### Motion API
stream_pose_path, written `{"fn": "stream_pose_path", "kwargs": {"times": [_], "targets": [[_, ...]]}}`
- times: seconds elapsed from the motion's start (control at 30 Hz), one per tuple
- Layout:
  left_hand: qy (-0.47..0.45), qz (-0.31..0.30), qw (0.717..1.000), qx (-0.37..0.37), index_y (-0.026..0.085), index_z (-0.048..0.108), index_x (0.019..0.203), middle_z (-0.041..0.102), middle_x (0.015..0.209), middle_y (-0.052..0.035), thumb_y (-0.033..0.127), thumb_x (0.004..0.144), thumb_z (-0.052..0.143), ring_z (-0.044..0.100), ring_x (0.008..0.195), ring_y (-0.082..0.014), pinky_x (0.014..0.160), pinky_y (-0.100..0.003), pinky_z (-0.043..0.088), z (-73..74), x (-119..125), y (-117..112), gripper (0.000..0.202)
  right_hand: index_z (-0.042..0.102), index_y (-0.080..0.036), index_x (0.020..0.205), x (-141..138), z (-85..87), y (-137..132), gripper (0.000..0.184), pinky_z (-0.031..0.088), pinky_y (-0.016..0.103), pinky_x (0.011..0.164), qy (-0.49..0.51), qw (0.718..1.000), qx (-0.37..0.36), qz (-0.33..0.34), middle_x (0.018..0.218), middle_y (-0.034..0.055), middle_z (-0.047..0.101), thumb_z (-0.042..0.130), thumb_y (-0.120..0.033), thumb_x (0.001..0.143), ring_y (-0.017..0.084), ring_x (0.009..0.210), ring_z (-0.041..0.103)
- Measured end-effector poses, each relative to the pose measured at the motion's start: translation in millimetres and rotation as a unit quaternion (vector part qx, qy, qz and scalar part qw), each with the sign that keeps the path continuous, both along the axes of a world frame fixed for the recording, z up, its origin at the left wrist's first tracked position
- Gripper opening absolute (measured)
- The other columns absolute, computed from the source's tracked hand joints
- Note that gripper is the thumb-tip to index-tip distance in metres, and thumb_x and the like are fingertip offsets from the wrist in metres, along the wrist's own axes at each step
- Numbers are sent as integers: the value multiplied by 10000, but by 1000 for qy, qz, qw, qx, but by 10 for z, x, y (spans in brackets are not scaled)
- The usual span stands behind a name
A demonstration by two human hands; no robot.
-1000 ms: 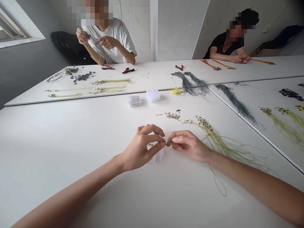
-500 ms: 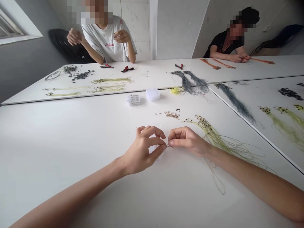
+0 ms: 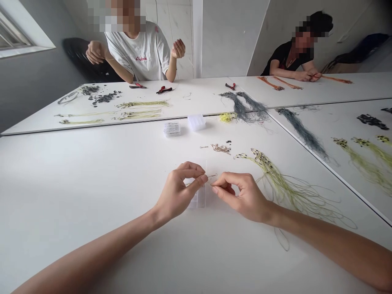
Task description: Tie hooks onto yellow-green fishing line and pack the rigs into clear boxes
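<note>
My left hand [image 3: 180,188] pinches a thin metal piece with a looped end, like a fishing swivel [image 3: 212,176], between thumb and forefinger. Just to its right, my right hand [image 3: 237,194] is closed in a pinch, and whatever lies between its fingertips is too small to name. Partly hidden below my left hand is a clear plastic compartment box [image 3: 200,201] on the table. Beyond the hands lies a small pile of bronze-coloured looped metal pieces [image 3: 221,149], with one piece apart and tiny black bits [image 3: 228,142] nearby.
Yellow-green lines with hooks [image 3: 275,175] lie beside my right forearm. Two clear boxes [image 3: 172,129] stand farther back. Grey line bundles [image 3: 245,106], pliers [image 3: 164,89] and more yellow-green lines [image 3: 142,114] lie across the joined tables. Two people sit opposite, one handling orange lines [image 3: 337,79].
The looped end of the metal piece now shows beyond my left fingertips. My right hand has turned and dropped slightly. The person opposite in white has raised one hand outward.
</note>
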State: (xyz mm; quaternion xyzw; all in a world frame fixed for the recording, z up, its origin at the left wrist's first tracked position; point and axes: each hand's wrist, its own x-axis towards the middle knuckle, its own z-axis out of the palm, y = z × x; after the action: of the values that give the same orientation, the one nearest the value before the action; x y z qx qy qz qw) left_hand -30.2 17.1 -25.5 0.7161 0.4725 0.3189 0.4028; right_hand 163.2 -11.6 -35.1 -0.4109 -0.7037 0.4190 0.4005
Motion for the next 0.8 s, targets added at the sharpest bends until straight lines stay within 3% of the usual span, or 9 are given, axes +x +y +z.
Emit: {"fn": "stream_pose_path", "kwargs": {"times": [0.13, 0.23, 0.37, 0.43, 0.5, 0.6, 0.8], "targets": [[-48, 1, 999, -7, 217, 712, 765, 584, 983, -45, 352, 895, 584, 573, 893, -180, 751, -312, 454, 25, 2, -37, 227, 653, -198, 753, -36, -72, 0, 151, 386, 305, 596, 28, 999, -23, -6, 639, 6, 555, 563, -237, 867, 144, 615, 454], [-66, -14, 998, 1, 228, 728, 792, 568, 1008, -46, 329, 892, 594, 559, 893, -171, 718, -291, 449, 34, -1, -56, 195, 679, -184, 742, 0, -88, 103, 155, 377, 301, 604, 61, 995, -83, -1, 644, 11, 577, 611, -277, 845, 141, 625, 459], [-41, -39, 998, -12, 228, 727, 791, 553, 1050, -50, 345, 880, 603, 555, 830, -161, 583, -261, 421, 36, -6, -51, 193, 666, -171, 702, 133, -39, 308, 109, 366, 280, 611, 129, 976, -175, 28, 641, -2, 556, 674, -257, 769, 128, 635, 458], [-6, -51, 999, 0, 223, 720, 767, 554, 1063, -43, 342, 888, 589, 560, 835, -160, 648, -289, 439, 36, -5, -46, 214, 650, -166, 672, 187, -8, 371, 105, 346, 271, 598, 147, 967, -202, 45, 607, -15, 523, 676, -231, 751, 113, 610, 418], [35, -56, 997, 32, 230, 717, 760, 560, 1063, -29, 321, 897, 574, 564, 879, -167, 797, -351, 434, 36, -1, -46, 218, 643, -164, 666, 210, 17, 382, 100, 343, 270, 599, 149, 966, -203, 56, 606, -15, 524, 675, -215, 745, 112, 611, 418], [80, -39, 992, 90, 247, 715, 763, 570, 1047, -12, 282, 898, 566, 553, 962, -188, 973, -445, 324, 33, 5, -52, 204, 634, -167, 681, 196, 48, 319, 111, 333, 272, 580, 121, 977, -170, 48, 626, -9, 524, 685, -232, 755, 117, 614, 429], [80, 11, 990, 114, 247, 703, 782, 582, 1048, -13, 269, 896, 562, 541, 991, -203, 981, -471, 305, 26, 1, -60, 182, 633, -177, 747, 128, 56, 171, 162, 247, 261, 495, 65, 993, -93, -25, 584, -34, 439, 690, -319, 799, 94, 536, 332]]}}
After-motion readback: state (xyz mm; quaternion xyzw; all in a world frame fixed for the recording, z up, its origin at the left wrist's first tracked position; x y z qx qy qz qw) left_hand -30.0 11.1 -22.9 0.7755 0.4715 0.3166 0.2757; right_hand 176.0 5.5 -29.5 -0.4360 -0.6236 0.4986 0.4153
